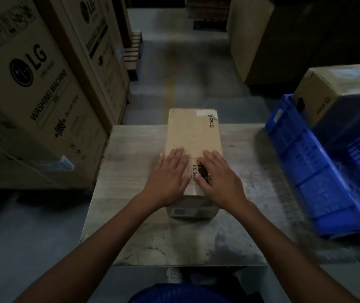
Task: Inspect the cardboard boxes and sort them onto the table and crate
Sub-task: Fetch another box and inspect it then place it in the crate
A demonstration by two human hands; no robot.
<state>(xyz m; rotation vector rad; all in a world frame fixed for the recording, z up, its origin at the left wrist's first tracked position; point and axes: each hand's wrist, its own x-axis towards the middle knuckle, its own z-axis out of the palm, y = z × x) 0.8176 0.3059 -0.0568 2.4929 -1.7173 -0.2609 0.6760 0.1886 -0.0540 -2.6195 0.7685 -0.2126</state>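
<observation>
Two small cardboard boxes are counted: a first box [193, 136] on the counter [130, 171] and a second box [336, 92] at the far end of the blue crate [306, 160]. One counter and one crate are seen. Two large LG washing-machine cartons are counted, a near carton [32, 95] and a far carton [100, 51]. Two hands are shown, a left hand [170, 171] and a right hand [220, 178].

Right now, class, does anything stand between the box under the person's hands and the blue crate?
Nothing visible does. Only tabletop lies between the box and the crate. A second box sits at the crate's far end.
</observation>
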